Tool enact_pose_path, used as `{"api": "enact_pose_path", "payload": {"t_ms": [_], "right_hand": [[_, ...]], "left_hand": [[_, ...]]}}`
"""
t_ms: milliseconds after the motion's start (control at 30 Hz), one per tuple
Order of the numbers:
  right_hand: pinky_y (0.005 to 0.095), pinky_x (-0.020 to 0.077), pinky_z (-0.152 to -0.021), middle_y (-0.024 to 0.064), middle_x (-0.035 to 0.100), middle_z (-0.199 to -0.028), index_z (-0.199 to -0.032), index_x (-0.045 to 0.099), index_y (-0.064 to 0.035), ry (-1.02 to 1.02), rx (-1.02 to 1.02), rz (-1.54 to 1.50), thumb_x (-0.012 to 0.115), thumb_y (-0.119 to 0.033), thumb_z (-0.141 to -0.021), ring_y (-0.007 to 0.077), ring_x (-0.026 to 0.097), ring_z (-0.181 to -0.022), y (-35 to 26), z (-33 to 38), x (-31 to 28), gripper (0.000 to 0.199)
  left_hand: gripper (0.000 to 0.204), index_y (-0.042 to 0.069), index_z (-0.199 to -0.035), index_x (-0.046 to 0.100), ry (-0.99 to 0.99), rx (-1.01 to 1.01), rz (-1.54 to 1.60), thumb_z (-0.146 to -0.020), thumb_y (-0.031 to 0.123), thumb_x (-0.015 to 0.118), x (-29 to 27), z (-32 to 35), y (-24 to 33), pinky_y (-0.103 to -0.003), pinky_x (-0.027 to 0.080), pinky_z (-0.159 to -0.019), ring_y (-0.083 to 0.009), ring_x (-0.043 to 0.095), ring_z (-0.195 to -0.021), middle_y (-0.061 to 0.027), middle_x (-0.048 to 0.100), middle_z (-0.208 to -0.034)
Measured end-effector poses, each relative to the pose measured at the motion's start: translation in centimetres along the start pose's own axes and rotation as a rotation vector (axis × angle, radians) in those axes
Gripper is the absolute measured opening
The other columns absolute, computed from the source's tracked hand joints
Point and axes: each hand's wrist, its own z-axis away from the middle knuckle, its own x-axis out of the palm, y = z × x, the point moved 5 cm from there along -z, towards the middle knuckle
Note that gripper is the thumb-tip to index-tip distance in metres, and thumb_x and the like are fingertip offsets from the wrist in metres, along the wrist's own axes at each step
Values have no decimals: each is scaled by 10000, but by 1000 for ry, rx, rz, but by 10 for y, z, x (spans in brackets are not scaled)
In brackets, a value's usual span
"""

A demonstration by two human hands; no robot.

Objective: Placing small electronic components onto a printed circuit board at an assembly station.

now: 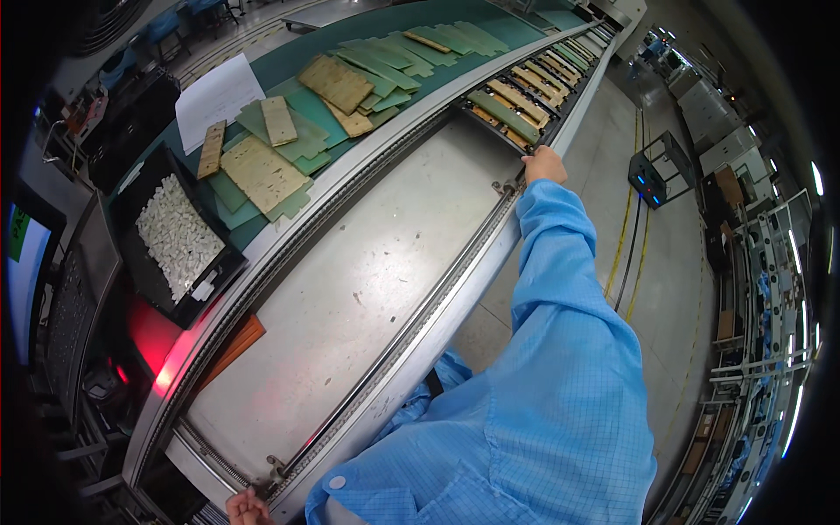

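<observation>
My right arm reaches far forward in a blue checked sleeve. At its end my right hand (544, 164) is closed at the near right corner of a black carrier frame (494, 131) on the conveyor. The frame bears rows of narrow green and tan boards (505, 116). At the bottom, my left hand (248, 507) is curled beside the near end of the conveyor rail (278, 477); what its fingers hold, if anything, is hidden. Between the hands stretches the conveyor's bare metal bed (350, 289).
Left of the conveyor, a green mat holds stacked green and tan boards (262, 171), a paper sheet (219, 101) and a black bin (232, 267) of small white parts (178, 236). An orange strip (232, 350) lies along the left rail. A monitor (31, 280) stands far left.
</observation>
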Motion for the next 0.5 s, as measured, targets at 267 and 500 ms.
{"api": "enact_pose_path", "payload": {"t_ms": [267,500], "right_hand": [[421,544,-794,77,745,-1012,-1004,734,-114,49,38,39,720,-281,-878,281,703,-985,7,-86,21,209],[396,540,-774,53,758,-951,-955,726,-104,77,19,7,639,-232,-929,254,720,-940,26,-167,45,158]], "left_hand": [[276,-28,-1161,601,469,147,-187,-904,71,629,-41,10,-10,-284,439,-647,-171,547,-749,-99,630,-850],[274,28,-1108,627,529,312,-381,-881,180,648,-41,61,21,-347,467,-658,-234,552,-733,-139,646,-915]]}}
